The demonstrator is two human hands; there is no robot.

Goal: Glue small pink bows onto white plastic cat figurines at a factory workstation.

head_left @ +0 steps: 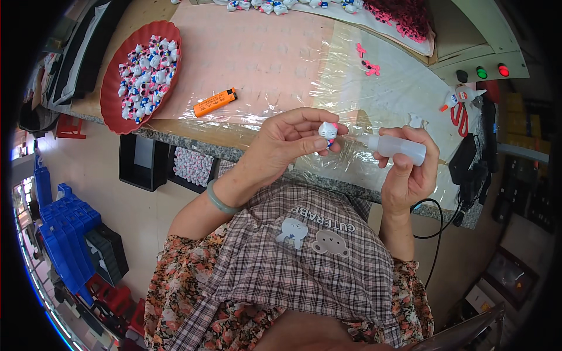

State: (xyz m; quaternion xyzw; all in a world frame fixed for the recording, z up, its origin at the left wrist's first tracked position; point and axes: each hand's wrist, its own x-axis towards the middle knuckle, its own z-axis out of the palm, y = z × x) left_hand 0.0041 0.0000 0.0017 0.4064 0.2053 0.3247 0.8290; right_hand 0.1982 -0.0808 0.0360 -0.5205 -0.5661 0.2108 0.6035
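The left hand (282,138) pinches a cat-like figurine (328,130), the right hand (413,182) grips a squeeze bottle (403,150); oversqueezing could flood it.

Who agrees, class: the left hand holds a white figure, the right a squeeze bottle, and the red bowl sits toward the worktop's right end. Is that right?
Not quite: in the head view, the red bowl sits toward the left end of the worktop. The left hand holds the figure, the right hand the bottle.
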